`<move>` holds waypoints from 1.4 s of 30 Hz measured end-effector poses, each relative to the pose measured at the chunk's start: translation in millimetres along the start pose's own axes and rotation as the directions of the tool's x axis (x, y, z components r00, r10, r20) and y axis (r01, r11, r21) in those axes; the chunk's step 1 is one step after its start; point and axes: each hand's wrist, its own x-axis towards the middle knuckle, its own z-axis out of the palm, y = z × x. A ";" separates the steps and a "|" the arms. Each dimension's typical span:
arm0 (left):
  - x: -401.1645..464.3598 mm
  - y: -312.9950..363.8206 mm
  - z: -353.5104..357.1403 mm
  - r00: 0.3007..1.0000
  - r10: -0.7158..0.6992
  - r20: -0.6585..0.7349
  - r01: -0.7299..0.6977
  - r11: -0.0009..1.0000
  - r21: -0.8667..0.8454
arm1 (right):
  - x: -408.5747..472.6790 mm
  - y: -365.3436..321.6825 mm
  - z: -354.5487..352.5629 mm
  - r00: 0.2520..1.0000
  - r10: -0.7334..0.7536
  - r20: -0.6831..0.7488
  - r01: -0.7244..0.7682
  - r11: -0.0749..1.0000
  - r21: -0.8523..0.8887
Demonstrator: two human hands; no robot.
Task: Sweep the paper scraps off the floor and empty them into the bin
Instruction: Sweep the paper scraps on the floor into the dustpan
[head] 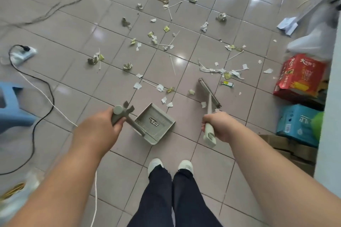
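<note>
Glossy tiled floor (77, 83) carries paper scraps (153, 38) scattered toward twelve o'clock. The left hand (103, 125) curls round the dustpan (155, 121) handle, pan mouth facing one o'clock. The right hand (219, 125) grips the broom (209, 96) (its head's long axis runs eleven to five), just right of the pan.

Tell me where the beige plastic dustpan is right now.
The beige plastic dustpan sits on the tiled floor centre-frame, ahead of the shoes, its handle in the left hand.

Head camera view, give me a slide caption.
Left hand holds dustpan, right hand holds broom, paper scraps unswept.
</note>
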 end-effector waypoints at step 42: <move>-3.8 1.3 44.6 0.989 -0.019 0.146 0.038 0.991 -0.130 | -19.1 32.3 47.2 0.989 0.093 -0.119 -0.139 0.870 -0.474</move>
